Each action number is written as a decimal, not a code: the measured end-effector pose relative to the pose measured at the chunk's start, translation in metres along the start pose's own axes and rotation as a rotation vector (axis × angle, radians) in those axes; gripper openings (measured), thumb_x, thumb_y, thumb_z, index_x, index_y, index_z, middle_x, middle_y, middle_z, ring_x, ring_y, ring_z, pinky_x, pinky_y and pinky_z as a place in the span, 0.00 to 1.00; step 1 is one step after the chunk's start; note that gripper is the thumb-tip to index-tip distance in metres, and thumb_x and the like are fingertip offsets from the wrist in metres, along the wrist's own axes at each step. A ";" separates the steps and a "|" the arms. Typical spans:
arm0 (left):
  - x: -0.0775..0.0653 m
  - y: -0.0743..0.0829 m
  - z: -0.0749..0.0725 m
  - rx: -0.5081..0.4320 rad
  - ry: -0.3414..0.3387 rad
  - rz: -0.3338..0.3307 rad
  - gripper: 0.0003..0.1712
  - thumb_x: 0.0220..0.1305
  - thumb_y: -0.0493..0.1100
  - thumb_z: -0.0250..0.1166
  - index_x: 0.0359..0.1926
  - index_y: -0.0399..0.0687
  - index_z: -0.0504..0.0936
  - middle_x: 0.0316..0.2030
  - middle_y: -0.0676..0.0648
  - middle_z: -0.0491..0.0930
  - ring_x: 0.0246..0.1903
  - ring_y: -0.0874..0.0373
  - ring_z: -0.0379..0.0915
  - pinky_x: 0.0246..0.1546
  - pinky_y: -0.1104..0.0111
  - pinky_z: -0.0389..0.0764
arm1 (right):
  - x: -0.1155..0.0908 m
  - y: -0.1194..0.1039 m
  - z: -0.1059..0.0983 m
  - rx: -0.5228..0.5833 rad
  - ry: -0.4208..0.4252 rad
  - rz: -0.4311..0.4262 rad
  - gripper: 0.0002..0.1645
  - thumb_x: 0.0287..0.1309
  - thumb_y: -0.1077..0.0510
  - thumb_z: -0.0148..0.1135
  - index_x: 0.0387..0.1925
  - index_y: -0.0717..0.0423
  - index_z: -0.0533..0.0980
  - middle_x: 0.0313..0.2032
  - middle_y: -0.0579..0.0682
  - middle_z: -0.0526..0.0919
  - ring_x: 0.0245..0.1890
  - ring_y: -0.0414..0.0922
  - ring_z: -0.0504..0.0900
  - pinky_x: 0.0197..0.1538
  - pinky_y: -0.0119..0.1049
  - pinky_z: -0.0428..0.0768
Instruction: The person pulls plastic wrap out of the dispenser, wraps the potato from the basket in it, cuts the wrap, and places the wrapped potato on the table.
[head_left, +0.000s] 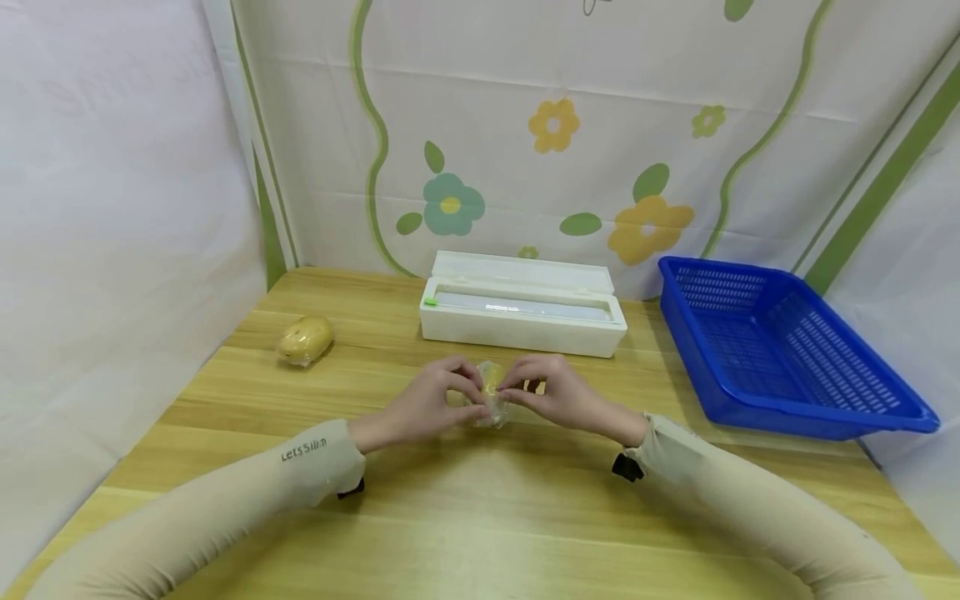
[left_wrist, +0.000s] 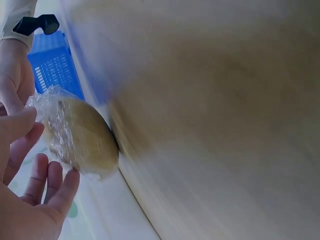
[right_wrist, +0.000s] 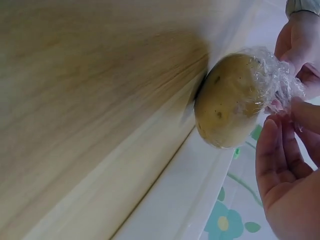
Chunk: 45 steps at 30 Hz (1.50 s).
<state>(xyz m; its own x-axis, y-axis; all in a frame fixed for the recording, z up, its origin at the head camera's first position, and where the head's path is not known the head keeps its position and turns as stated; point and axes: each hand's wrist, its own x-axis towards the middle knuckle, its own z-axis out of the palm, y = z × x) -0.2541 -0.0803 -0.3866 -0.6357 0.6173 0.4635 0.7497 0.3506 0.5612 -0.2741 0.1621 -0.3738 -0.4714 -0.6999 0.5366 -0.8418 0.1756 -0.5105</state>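
Observation:
A yellow potato (head_left: 491, 375) sits on the table in front of me, partly covered in clear cling film (right_wrist: 280, 82). My left hand (head_left: 433, 400) comes in from the left and pinches the film between thumb and index finger; its other fingers lie close along the potato (left_wrist: 92, 137) in the left wrist view. From the right, my right hand (head_left: 561, 392) pinches gathered film at the potato's top. Crinkled film bunches between both hands in the right wrist view, while the potato's lower side (right_wrist: 225, 107) shows smooth skin with small dark spots.
Behind the hands stands a white cling film box (head_left: 521, 329), lid raised, with a roll inside. Another film-wrapped potato (head_left: 306, 339) lies on the wooden table (head_left: 480, 525) at the left. A blue plastic basket (head_left: 787, 412) stands at the right. Flower-patterned cloth hangs behind.

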 end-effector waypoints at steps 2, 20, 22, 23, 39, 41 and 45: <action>0.001 -0.002 0.000 -0.007 0.011 -0.004 0.03 0.57 0.41 0.75 0.29 0.48 0.88 0.40 0.51 0.79 0.44 0.60 0.73 0.49 0.63 0.75 | 0.000 0.002 0.000 -0.002 0.004 0.043 0.07 0.54 0.68 0.72 0.36 0.58 0.85 0.35 0.49 0.85 0.30 0.41 0.80 0.29 0.39 0.81; 0.016 0.001 0.001 -0.070 0.008 0.094 0.03 0.64 0.32 0.67 0.33 0.40 0.80 0.34 0.48 0.84 0.40 0.60 0.81 0.38 0.72 0.81 | -0.008 0.008 -0.001 0.000 -0.036 0.149 0.25 0.45 0.54 0.79 0.48 0.53 0.84 0.49 0.44 0.84 0.51 0.43 0.81 0.53 0.40 0.78; 0.017 0.002 0.002 -0.077 0.009 0.104 0.06 0.60 0.30 0.69 0.31 0.42 0.80 0.32 0.49 0.84 0.39 0.60 0.81 0.37 0.73 0.81 | -0.010 0.007 -0.003 0.048 -0.032 0.177 0.19 0.48 0.57 0.78 0.44 0.53 0.86 0.49 0.44 0.84 0.51 0.43 0.81 0.53 0.41 0.78; 0.017 0.002 0.003 -0.083 0.009 0.106 0.07 0.58 0.29 0.70 0.31 0.42 0.81 0.32 0.49 0.84 0.38 0.60 0.81 0.36 0.73 0.81 | -0.011 0.007 -0.004 0.060 -0.030 0.189 0.16 0.49 0.58 0.77 0.43 0.53 0.87 0.48 0.45 0.85 0.51 0.44 0.82 0.53 0.41 0.78; 0.018 0.004 0.006 -0.149 0.013 -0.200 0.16 0.53 0.41 0.77 0.39 0.39 0.82 0.37 0.47 0.84 0.37 0.55 0.80 0.43 0.61 0.81 | -0.010 0.004 -0.008 0.002 0.005 -0.066 0.17 0.43 0.75 0.74 0.39 0.66 0.85 0.40 0.59 0.86 0.40 0.53 0.86 0.44 0.40 0.83; 0.018 0.002 0.005 -0.172 0.014 -0.211 0.13 0.53 0.41 0.77 0.37 0.40 0.84 0.34 0.48 0.85 0.35 0.57 0.81 0.40 0.63 0.82 | -0.012 0.012 -0.007 -0.059 -0.019 -0.159 0.16 0.46 0.74 0.73 0.40 0.64 0.86 0.42 0.59 0.86 0.42 0.52 0.85 0.42 0.38 0.83; 0.017 -0.001 0.003 -0.197 0.013 -0.183 0.09 0.55 0.41 0.76 0.36 0.42 0.87 0.33 0.52 0.86 0.33 0.61 0.82 0.36 0.66 0.83 | -0.014 0.020 -0.009 -0.149 -0.077 -0.224 0.14 0.52 0.67 0.73 0.43 0.58 0.86 0.47 0.54 0.84 0.46 0.48 0.83 0.43 0.42 0.83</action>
<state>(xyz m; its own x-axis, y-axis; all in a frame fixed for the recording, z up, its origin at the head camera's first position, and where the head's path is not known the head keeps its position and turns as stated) -0.2645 -0.0680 -0.3815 -0.7605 0.5468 0.3501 0.5728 0.3111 0.7583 -0.2873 0.1813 -0.3855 -0.2520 -0.7826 0.5693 -0.9549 0.1058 -0.2774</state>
